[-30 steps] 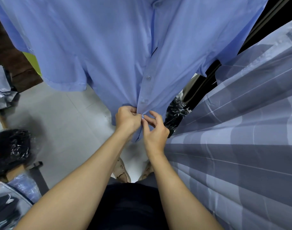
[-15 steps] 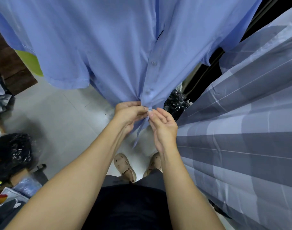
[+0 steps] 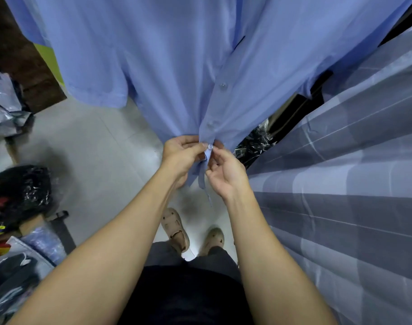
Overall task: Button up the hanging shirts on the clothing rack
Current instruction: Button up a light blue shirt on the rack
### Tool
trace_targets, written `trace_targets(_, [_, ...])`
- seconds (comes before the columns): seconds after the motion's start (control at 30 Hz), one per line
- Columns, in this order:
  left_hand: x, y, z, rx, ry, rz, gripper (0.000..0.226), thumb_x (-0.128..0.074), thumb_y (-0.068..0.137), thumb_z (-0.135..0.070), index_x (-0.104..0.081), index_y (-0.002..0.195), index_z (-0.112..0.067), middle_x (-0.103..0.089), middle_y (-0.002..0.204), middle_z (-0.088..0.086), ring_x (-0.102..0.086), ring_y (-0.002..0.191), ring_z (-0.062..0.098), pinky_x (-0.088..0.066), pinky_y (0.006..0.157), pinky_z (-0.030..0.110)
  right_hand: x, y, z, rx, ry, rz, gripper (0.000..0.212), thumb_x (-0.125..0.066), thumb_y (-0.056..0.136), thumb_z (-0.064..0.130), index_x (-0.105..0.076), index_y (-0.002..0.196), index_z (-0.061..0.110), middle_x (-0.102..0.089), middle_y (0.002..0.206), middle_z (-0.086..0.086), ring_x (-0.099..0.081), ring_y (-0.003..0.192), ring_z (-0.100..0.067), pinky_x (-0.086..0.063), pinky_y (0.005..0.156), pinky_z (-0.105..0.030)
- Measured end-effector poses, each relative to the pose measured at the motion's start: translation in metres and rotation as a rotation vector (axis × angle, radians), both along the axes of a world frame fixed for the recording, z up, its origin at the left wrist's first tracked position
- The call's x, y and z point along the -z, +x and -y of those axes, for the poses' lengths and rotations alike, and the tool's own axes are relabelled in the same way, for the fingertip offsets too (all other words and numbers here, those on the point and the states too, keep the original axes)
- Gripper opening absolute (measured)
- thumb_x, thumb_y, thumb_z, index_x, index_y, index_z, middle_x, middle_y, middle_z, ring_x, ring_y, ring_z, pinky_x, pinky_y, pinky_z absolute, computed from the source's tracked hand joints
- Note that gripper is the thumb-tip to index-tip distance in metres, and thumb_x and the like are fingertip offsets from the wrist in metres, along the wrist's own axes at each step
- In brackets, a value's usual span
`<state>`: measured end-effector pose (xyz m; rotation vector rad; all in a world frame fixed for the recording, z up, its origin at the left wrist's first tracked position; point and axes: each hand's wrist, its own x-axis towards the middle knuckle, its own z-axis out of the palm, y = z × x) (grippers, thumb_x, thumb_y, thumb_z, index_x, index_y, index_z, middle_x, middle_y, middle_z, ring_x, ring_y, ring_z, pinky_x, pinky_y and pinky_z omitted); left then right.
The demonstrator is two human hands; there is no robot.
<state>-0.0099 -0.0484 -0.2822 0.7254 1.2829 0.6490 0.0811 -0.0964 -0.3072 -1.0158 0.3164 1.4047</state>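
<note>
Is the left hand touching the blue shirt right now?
Touching. The head view shows the left hand pinching the blue shirt at its front edge near the hem, fingertips on the cloth beside the lowest button.

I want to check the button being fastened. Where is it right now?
In the head view the button sits near centre, at the blue shirt's bottom placket, pinched between the left hand and right hand.

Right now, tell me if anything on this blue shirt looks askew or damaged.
Nothing looks damaged. The blue shirt bunches at its hem where the left hand and right hand pinch the lowest button; the placket gapes slightly higher up.
</note>
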Motion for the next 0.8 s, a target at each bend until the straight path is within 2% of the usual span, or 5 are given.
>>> trace_targets(0.1, [0.002,0.005,0.008,-0.040,0.039,-0.044,0.018,-0.068,0.087,0.003,-0.066,0.104,0.007,-0.071,0.095,0.023,-0.068,0.080,0.027,-0.059,0.072,0.030,0.007,0.002,0.007,-0.152,-0.010,0.324,0.019,-0.054,0.090,-0.001,-0.068,0.095,0.011,-0.071,0.080,-0.002,-0.065,0.075,-0.011,-0.050,0.071,-0.023])
trace_targets(0.3, [0.018,-0.003,0.022,-0.068,0.103,-0.032,0.021,-0.076,0.082,-0.003,-0.064,0.099,-0.001,-0.069,0.077,0.008,-0.068,0.066,0.011,-0.057,0.067,0.021,0.035,0.011,0.020,-0.493,0.052,0.908,0.018,-0.066,0.086,-0.004,-0.062,0.094,0.012,-0.068,0.084,-0.003,-0.064,0.079,-0.011,-0.051,0.073,-0.021])
trace_targets(0.4, [0.036,-0.014,0.032,-0.067,0.134,-0.137,0.013,-0.074,0.084,-0.002,-0.065,0.090,-0.010,-0.068,0.074,0.002,-0.065,0.064,0.004,-0.052,0.069,0.017,0.045,0.014,0.021,-0.530,0.030,0.869,0.015,-0.066,0.087,0.004,-0.063,0.083,0.018,-0.066,0.076,-0.001,-0.058,0.072,-0.012,-0.047,0.068,-0.028])
trace_targets(0.6, [0.066,-0.014,0.063,0.104,0.219,-0.262,0.034,-0.068,0.079,0.011,-0.066,0.106,-0.011,-0.068,0.100,0.002,-0.064,0.092,0.007,-0.049,0.081,0.007,0.059,0.025,0.037,-0.630,0.010,0.753,0.016,-0.059,0.078,0.005,-0.065,0.092,0.012,-0.066,0.083,-0.012,-0.059,0.076,-0.020,-0.050,0.069,-0.035])
trace_targets(0.8, [0.083,-0.003,0.076,0.110,0.269,-0.308,0.020,-0.072,0.083,0.003,-0.070,0.100,-0.005,-0.073,0.093,0.007,-0.069,0.088,0.017,-0.053,0.080,0.015,0.070,0.036,0.059,-0.642,0.018,0.728,0.015,-0.068,0.088,0.001,-0.066,0.098,0.012,-0.072,0.094,-0.013,-0.067,0.083,-0.017,-0.055,0.073,-0.029])
